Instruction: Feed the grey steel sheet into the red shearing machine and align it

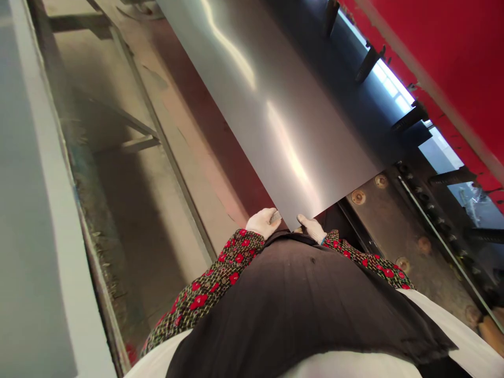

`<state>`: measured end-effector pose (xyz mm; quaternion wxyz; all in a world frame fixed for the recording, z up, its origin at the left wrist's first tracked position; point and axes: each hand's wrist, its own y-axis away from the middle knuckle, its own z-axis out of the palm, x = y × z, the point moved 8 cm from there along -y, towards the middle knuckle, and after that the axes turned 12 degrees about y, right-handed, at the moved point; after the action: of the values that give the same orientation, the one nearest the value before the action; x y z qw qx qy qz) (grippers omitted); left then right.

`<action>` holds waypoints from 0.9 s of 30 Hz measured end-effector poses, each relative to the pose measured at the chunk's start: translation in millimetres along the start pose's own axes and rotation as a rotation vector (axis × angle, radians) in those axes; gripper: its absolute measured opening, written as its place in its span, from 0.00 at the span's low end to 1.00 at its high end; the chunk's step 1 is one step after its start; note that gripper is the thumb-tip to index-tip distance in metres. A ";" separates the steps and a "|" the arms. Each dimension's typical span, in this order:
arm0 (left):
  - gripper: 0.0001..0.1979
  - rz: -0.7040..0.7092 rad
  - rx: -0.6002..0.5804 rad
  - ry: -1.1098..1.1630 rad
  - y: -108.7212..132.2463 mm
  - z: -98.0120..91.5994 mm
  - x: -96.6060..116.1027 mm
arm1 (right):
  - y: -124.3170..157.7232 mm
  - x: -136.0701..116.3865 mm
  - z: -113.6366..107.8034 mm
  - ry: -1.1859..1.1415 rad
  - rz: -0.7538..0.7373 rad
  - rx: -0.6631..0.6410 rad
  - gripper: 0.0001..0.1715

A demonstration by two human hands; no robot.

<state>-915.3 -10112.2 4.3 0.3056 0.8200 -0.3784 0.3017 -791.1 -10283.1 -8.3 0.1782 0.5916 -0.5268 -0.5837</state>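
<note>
A long shiny metal sheet (252, 121) runs from the top of the view down to a corner just in front of my body. My right hand (312, 229), in a white glove, grips the near edge close to that corner, with its thumb on the upper face and its fingers underneath. Beside the sheet's left edge is my left hand (263, 223), also gloved in white. Its fingers are curled closed, and a small greyish patch shows at the fingertips; what it is I cannot make out.
On the right stands a machine with a red upper body (441, 63), dark clamp fingers (409, 116) and a bolted metal bed (370, 210). A metal frame (157, 131) runs along the left. Further left lies a pale flat surface (35, 210). A dark apron (315, 299) covers my front.
</note>
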 end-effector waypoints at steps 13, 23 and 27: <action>0.26 0.066 -0.005 0.037 -0.9 4.6 -2.0 | 12.1 -7.0 4.8 -0.007 0.037 0.031 0.27; 0.25 0.063 0.023 0.041 -2.5 5.2 -4.6 | -14.5 7.6 5.3 0.040 -0.073 0.002 0.32; 0.26 0.057 0.043 0.032 -3.7 5.2 -7.7 | -22.0 8.4 4.0 0.176 -0.105 0.012 0.34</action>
<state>-915.0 -10110.7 -5.7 0.2851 0.8104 -0.3900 0.3316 -787.5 -10280.0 -31.7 0.1892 0.6684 -0.4809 -0.5350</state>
